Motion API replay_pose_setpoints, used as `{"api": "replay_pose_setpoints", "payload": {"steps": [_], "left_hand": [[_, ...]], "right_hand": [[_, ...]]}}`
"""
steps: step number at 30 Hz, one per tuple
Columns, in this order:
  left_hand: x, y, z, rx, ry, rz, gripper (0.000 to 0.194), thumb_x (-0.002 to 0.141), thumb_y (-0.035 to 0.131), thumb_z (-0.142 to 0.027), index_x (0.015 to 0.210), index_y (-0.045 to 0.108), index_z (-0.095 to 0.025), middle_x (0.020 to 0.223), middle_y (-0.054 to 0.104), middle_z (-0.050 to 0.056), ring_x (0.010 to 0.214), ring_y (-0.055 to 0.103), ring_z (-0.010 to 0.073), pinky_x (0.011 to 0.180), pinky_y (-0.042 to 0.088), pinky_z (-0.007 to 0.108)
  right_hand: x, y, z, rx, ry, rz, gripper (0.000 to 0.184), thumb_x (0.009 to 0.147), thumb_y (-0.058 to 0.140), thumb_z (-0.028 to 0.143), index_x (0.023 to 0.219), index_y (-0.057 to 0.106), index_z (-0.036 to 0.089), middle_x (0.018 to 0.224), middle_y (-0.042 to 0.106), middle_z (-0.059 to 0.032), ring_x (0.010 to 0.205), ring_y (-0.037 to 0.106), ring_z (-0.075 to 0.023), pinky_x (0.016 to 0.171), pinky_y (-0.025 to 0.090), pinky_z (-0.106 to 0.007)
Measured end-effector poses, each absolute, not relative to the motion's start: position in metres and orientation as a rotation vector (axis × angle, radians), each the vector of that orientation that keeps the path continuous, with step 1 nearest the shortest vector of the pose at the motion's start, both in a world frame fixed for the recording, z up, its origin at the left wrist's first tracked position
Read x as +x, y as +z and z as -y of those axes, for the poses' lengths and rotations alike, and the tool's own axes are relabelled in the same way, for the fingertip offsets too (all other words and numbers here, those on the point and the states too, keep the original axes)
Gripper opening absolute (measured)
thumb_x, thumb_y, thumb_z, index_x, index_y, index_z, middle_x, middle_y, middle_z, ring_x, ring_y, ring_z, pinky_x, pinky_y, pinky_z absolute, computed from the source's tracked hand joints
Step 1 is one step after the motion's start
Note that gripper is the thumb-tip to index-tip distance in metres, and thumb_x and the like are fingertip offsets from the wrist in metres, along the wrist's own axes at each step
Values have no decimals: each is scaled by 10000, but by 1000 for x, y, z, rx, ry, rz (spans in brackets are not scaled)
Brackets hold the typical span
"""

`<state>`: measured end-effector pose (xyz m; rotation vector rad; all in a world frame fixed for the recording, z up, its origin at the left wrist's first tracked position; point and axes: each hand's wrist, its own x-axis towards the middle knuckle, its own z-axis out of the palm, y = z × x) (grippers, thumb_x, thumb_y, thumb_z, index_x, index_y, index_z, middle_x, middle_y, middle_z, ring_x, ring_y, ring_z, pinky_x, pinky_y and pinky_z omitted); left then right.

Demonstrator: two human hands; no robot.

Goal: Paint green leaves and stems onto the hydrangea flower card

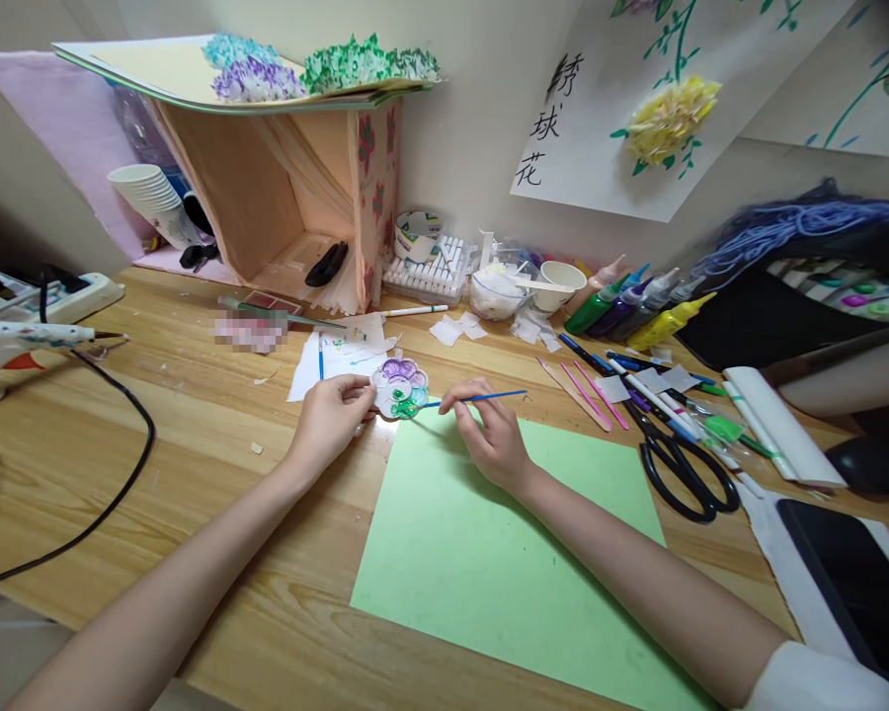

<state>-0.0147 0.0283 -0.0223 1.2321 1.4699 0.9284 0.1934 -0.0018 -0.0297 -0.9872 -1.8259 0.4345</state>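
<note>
My left hand is closed on the near-left rim of a small flower-shaped paint palette. Purple, green and pale blue paint lies in its wells. Between the fingers of my right hand is a thin blue paintbrush, its tip at the palette's right edge by the green paint. Whether the bristles touch the paint I cannot make out. Beneath my right hand and forearm, a sheet of light green paper lies flat on the wooden table.
At the right lie black scissors, markers and a phone. Paint bottles, a paper cup and a marker box line the wall. A glue gun with a black cord is at left, near an open box.
</note>
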Motion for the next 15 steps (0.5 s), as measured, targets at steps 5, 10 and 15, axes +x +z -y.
{"api": "replay_pose_setpoints", "payload": {"steps": [5, 10, 15], "left_hand": [[-14, -22, -28, 1231, 916, -1466, 325, 708, 645, -380, 911, 655, -126, 844, 721, 84, 694, 691, 192, 646, 555, 282], [-15, -22, -28, 1231, 927, -1461, 338, 701, 656, -392, 904, 660, -123, 845, 722, 86, 695, 690, 196, 653, 557, 288], [-15, -24, -29, 1255, 922, -1475, 336, 703, 657, -390, 904, 663, -121, 833, 719, 87, 692, 689, 201, 644, 559, 291]], "right_hand": [[193, -30, 2, -1047, 454, 1737, 186, 917, 385, 169, 801, 521, 220, 786, 573, -30, 804, 532, -181, 752, 414, -335], [193, -31, 2, -1006, 461, 1793, 174, 913, 393, 157, 807, 515, 222, 778, 576, -24, 789, 531, -176, 756, 409, -332], [193, -30, 2, -977, 468, 1827, 174, 915, 392, 145, 828, 523, 218, 807, 592, -26, 810, 534, -173, 764, 406, -328]]}}
